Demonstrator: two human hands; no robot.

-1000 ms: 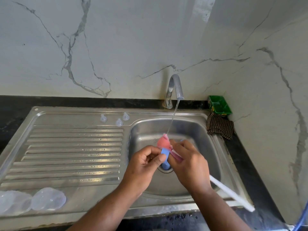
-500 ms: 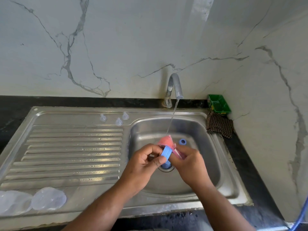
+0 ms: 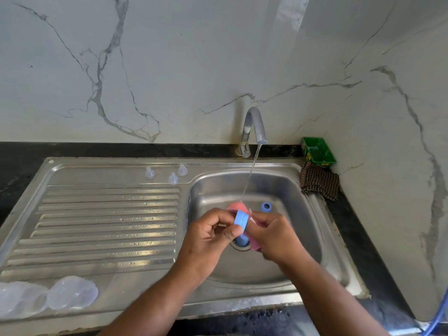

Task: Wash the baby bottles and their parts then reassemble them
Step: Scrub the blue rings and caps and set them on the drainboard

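White marble-look wall (image 3: 194, 57) with grey veins, meeting a side wall (image 3: 400, 117) at right, black countertop (image 3: 21, 161), steel sink (image 3: 315, 229) with ribbed drainboard (image 3: 106, 221), curved tap (image 3: 253, 127) running, soft daylight

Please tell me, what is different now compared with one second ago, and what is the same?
The white brush handle that stuck out toward the near right sink edge is gone from view. A blue ring on the basin floor, then hidden by the hands, now shows. The left hand still holds the blue collar; the right hand still holds the pink sponge. Water keeps running.
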